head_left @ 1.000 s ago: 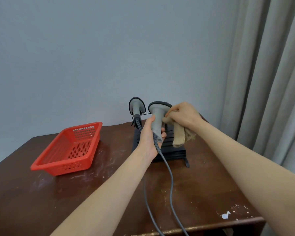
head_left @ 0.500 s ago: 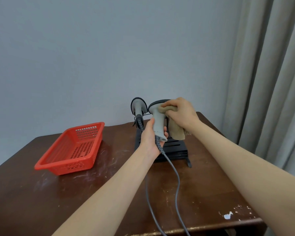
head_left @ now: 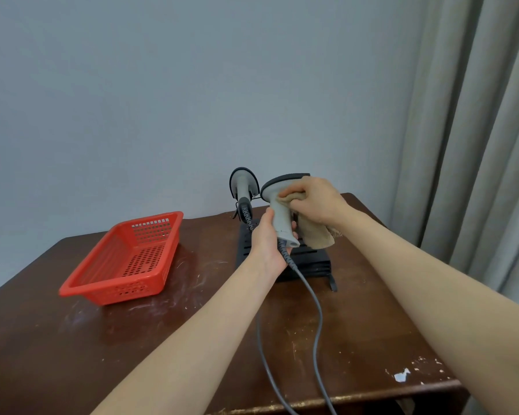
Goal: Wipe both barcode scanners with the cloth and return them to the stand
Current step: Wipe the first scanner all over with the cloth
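A grey barcode scanner (head_left: 280, 215) is gripped by its handle in the left hand (head_left: 268, 241) and held upright above the black stand (head_left: 309, 260). A tan cloth (head_left: 313, 233) is clutched in the right hand (head_left: 315, 202) and pressed against the scanner's neck. The second scanner (head_left: 243, 187) is seated on the stand, just left of the held one.

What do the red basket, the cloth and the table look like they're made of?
The red basket looks like glossy moulded plastic, with rows of slots. The cloth seems a soft beige fabric, frayed at its edge. The table looks like dark varnished wood, scuffed and chipped near the front.
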The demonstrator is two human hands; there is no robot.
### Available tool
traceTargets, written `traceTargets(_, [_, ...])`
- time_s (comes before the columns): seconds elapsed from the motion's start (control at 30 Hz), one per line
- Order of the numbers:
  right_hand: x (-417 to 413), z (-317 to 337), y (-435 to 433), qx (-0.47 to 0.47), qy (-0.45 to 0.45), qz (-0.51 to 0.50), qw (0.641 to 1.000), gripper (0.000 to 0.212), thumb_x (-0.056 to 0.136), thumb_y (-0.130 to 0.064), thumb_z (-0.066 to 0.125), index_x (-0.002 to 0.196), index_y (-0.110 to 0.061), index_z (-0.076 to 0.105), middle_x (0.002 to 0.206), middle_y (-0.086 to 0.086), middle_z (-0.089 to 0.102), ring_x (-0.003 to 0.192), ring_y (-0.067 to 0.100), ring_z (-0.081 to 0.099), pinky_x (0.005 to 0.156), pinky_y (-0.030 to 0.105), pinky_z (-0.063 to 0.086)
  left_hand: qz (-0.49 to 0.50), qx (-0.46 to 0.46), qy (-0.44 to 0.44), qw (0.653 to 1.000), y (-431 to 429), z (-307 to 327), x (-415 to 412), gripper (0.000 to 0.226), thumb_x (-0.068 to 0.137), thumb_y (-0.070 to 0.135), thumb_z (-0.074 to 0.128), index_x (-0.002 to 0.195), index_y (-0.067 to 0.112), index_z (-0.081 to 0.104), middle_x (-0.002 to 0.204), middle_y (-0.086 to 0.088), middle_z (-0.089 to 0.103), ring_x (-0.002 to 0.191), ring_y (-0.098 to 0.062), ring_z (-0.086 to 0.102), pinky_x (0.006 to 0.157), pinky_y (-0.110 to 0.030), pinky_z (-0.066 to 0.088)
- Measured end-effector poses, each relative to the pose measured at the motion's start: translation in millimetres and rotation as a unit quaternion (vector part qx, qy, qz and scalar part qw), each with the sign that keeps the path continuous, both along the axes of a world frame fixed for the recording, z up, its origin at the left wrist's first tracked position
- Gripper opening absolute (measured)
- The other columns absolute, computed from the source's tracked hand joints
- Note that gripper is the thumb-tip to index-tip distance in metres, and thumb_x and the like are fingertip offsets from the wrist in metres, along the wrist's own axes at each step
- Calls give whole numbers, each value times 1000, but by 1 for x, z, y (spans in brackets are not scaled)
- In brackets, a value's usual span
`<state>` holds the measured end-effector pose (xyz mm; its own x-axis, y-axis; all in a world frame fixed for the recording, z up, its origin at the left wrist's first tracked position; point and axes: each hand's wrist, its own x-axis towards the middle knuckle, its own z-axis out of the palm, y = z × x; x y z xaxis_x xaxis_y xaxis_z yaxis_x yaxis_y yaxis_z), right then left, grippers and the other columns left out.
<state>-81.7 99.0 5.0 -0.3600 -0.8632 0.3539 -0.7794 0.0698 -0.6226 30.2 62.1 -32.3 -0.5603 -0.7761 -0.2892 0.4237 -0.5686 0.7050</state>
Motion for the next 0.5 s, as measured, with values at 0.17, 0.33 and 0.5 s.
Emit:
traceTargets(0.17, [11, 0, 12, 64, -73, 118, 988, 19, 78, -13, 65, 79, -28, 77, 85, -1, 70, 80, 12, 63, 81, 30, 54, -6, 27, 16, 999, -1, 1, 3, 33, 99, 35, 45, 87, 10, 63, 67, -6, 65, 62, -18, 61, 58, -30, 52])
traceTargets(0.33, [5, -2, 1, 14, 13, -25, 1000, 25, 80, -21, 58, 85, -40, 74, 105, -11, 70, 97, 13, 62, 86, 36, 53, 11, 20, 5, 1000, 2, -2, -2, 25, 98, 31, 50, 96, 8, 59, 78, -9, 62, 64, -19, 57, 57, -30, 49])
traceTargets(0.5, [12, 0, 13, 52, -84, 106, 989, 24, 76, -9, 63, 77, -28, 78, 80, -8, 67, 80, 10, 61, 78, 27, 52, -2, 25, 13, 1000, 0, 0, 1, 31, 99, 35, 46, 90, 9, 62, 73, -7, 65, 63, -19, 63, 58, -31, 54])
